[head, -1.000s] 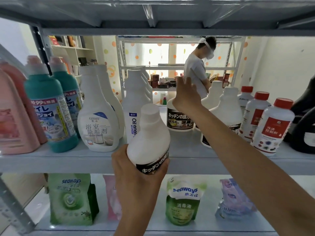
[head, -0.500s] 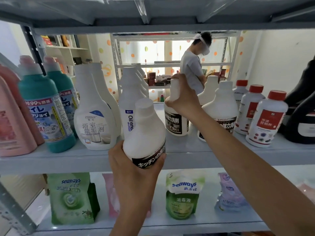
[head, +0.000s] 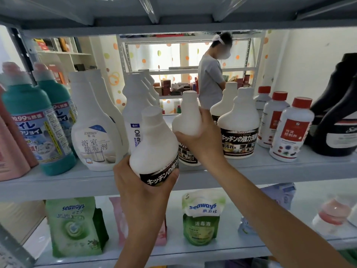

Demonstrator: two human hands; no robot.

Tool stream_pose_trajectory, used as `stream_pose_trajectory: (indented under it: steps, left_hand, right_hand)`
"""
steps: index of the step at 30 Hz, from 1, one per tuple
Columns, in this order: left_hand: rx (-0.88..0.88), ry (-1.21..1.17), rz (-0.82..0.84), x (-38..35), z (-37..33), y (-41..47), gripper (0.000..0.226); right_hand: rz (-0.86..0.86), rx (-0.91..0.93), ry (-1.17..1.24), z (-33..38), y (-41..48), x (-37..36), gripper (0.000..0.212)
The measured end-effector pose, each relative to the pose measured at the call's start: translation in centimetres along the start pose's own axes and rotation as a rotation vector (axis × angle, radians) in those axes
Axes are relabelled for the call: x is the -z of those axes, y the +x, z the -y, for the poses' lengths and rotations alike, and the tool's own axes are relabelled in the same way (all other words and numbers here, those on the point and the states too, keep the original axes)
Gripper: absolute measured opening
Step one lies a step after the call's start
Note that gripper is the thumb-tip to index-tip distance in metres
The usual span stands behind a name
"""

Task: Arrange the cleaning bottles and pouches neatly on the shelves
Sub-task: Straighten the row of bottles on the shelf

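- Forward since a second ago: the right grip (head: 204, 146) has drawn its white bottle (head: 187, 117) from the back of the shelf (head: 270, 171) toward the shelf's front edge.
- Shelf's left end: teal bottles (head: 38, 128) stand upright.
- Left of shelf's middle: bath bottle (head: 94, 136) and oil bottle (head: 135, 113), upright.
- Before the shelf's front edge, at its middle: the left grip (head: 141, 192) curls round the base of a labelled bottle (head: 154, 144), held off the shelf.
- Over the shelf's middle: the right grip wraps the white bottle's shoulder; whether its base touches the shelf, I cannot tell.
- Shelf's right half: matching bottles (head: 239, 120), red-cap bottles (head: 291, 128), then black jugs (head: 336, 128).
- Below the shelf: a green pouch (head: 73, 227) at left, a smaller pouch (head: 201, 221) under the middle.
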State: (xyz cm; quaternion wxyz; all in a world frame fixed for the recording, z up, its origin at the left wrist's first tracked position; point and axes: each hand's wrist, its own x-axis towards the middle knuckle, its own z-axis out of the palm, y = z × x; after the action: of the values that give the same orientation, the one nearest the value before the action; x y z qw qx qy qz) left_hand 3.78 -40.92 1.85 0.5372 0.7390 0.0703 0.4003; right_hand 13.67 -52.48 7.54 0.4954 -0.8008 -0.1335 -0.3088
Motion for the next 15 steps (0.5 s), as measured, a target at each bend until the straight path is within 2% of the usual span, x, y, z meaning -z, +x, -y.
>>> stream_pose_trajectory:
  steps: [12,15]
  left_hand:
    - [0.003,0.011,0.088,-1.2,-0.5,-0.4,0.088]
    - [-0.026,0.018,0.136,-2.2,-1.1,-0.4,0.087]
  right_hand:
    - [-0.112,0.014,0.217,-1.4,-5.4,8.3,0.072]
    - [-0.122,-0.103,0.442,-2.7,-6.9,10.6,0.062]
